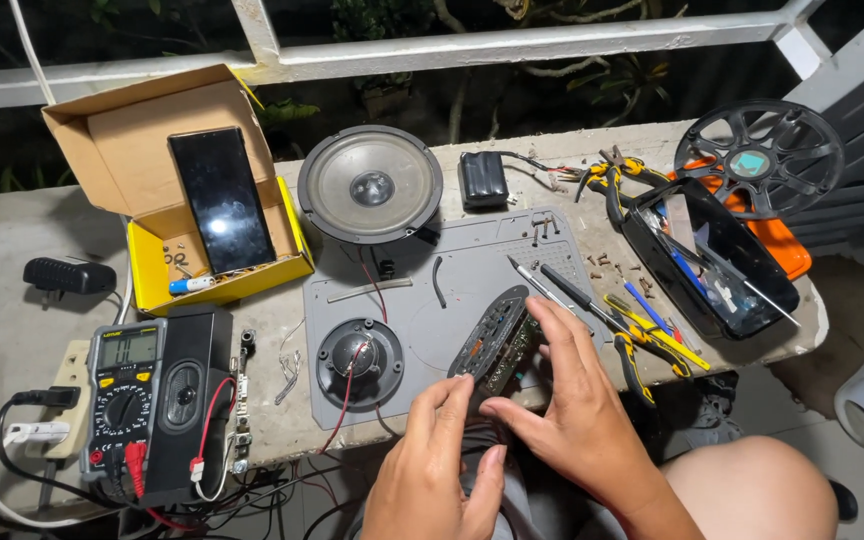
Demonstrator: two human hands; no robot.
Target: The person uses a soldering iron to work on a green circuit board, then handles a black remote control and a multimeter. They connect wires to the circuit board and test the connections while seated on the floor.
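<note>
**Both hands on the oval circuit board, lower centre**

Oval circuit board (497,345) sits just below frame centre, above the front edge of the grey work mat (472,260). Long axis runs diagonal, lower left to upper right. Right hand (572,410) is nearer: fingers half-curled around the board's right side and lower end, gripping it. Left hand (432,460) comes up from below-left, fingertips touching the lower end, loosely curled, not clearly clamped. Small speaker (359,362) lies left of the board, big speaker (370,186) above it. Multimeter (122,395) far lower left on the bench (12,235). Yellow-handled pliers (652,350) just right of the right hand.
</note>
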